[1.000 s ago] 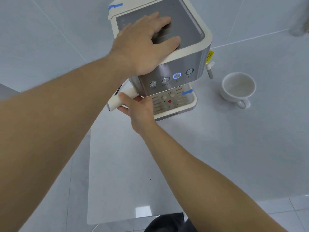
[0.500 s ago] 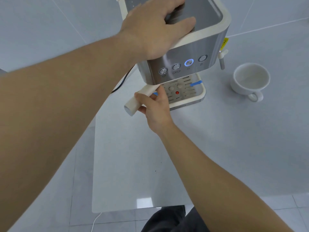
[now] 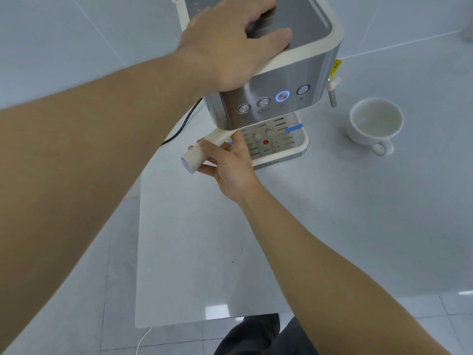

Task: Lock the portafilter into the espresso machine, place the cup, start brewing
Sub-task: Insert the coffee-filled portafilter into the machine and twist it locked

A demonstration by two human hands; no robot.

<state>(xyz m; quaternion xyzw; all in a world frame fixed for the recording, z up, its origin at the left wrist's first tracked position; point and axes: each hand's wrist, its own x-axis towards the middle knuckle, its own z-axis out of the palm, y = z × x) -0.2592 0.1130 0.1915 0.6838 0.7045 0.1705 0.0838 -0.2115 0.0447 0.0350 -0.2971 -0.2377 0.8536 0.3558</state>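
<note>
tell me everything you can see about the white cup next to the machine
The white cup looks like glossy ceramic, wide-mouthed and rounded, with a loop handle on its near side, pointing toward the camera and slightly right. It stands upright on the pale table and looks empty, the inside only catching reflections. It sits to the right of the espresso machine, just beyond the steam wand, apart from both. Neither hand touches it, and it is not yet on the drip tray.

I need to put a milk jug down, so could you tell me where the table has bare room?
The table is bare in front of the espresso machine and beyond the cup to the right. It is crowded at the drip tray, where the right hand grips the portafilter handle.
</note>
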